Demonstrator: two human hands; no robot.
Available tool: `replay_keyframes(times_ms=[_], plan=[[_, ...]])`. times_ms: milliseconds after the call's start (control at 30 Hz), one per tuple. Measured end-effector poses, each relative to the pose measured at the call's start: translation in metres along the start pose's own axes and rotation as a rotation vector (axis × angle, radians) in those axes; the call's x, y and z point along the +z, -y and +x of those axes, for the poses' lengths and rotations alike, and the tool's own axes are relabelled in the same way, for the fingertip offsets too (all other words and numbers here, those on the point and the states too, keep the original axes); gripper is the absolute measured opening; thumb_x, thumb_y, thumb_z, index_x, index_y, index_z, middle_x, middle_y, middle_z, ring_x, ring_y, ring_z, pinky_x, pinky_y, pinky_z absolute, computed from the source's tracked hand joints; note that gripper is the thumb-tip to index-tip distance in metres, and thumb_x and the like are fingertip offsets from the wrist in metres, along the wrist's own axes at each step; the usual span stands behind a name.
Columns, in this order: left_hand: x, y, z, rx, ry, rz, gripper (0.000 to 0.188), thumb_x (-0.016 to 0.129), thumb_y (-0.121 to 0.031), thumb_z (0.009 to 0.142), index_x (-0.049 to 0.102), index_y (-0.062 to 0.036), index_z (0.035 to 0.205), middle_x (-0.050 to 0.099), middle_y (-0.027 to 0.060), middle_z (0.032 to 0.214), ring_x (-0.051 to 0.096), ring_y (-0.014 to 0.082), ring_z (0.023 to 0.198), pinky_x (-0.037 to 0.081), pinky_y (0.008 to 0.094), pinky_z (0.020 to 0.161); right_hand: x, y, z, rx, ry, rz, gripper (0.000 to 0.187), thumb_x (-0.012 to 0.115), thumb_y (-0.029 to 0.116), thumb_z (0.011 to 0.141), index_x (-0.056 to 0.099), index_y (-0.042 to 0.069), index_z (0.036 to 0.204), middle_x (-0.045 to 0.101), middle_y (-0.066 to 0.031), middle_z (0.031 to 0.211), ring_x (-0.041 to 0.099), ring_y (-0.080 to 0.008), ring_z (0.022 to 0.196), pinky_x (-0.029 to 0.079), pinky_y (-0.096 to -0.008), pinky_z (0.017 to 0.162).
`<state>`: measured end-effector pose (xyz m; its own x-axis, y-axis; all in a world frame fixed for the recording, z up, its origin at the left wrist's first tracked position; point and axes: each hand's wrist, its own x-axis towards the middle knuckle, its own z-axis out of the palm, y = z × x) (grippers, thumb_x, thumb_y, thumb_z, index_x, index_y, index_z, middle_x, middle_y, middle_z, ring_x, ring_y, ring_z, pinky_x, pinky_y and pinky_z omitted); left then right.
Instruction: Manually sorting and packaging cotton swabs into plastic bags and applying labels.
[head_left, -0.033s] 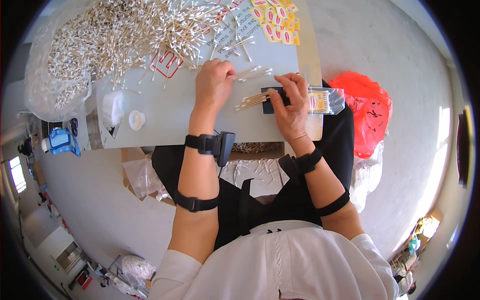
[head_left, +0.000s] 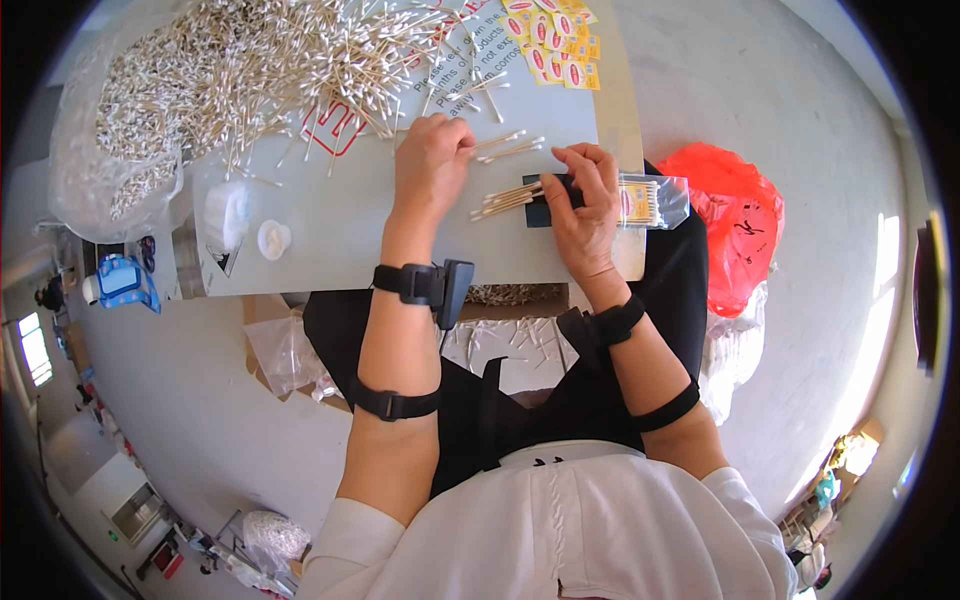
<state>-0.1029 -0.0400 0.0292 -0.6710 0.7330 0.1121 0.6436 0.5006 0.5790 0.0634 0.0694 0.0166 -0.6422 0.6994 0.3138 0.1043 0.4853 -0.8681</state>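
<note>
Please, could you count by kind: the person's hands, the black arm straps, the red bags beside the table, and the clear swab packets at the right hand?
Left hand and right hand: 2
Black arm straps: 4
Red bag: 1
Clear swab packet: 1
Total: 8

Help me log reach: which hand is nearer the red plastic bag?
Right. The right hand is left of the red plastic bag, by the clear packet of cotton swabs; the left hand is farther left, near some loose swabs.
</note>
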Motion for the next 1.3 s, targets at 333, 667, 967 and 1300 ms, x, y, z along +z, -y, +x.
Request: replay_keyframes(times_ms=[333,667,967,1300], plan=[[0.02,-0.045,-0.029,0.26,-0.064,0.24,0.055,0.072,-0.023,0.083,0.055,-0.0022,0.13,0.05,0.0162,0.141,0.044,0.032,0.133,0.035,0.0462,0.109,0.001,-0.012,0.016,0.123,-0.016,0.282,0.029,0.054,0.012,0.099,0.06,-0.002,0.124,0.054,-0.0128,0.135,0.054,-0.0207,0.116,0.043,-0.0292,0.098],[0.036,-0.056,-0.083,0.149,0.128,0.24,0.082,0.068,-0.045,0.085,0.038,-0.0004,0.147,0.03,0.0182,0.157,0.023,0.0297,0.148,0.015,0.0535,0.119,0.0,-0.005,0.002,0.269,0.114,0.597,0.047,0.039,0.031,0.107,0.049,-0.002,0.139,0.05,-0.0121,0.143,0.047,-0.0198,0.132,0.036,-0.0318,0.113],[0.048,-0.04,-0.069,-0.129,-0.408,-0.78,0.065,0.036,-0.038,0.106,0.021,0.0041,0.152,0.022,0.0179,0.16,0.02,0.026,0.148,0.016,0.0391,0.12,0.006,-0.008,0.001,0.286,-0.02,0.647,0.043,0.044,0.029,0.106,0.054,-0.001,0.134,0.048,-0.0125,0.145,0.044,-0.0195,0.133,0.036,-0.0315,0.111],[0.049,-0.039,-0.047,-0.15,-0.47,-1.058,0.06,0.043,-0.035,0.105,0.031,0.0044,0.148,0.033,0.0175,0.153,0.032,0.0294,0.142,0.024,0.0429,0.118,0.011,-0.006,0.006,0.358,-0.006,0.761,0.054,0.039,0.035,0.107,0.043,-0.007,0.141,0.046,-0.0161,0.144,0.042,-0.0208,0.136,0.031,-0.0338,0.117]])
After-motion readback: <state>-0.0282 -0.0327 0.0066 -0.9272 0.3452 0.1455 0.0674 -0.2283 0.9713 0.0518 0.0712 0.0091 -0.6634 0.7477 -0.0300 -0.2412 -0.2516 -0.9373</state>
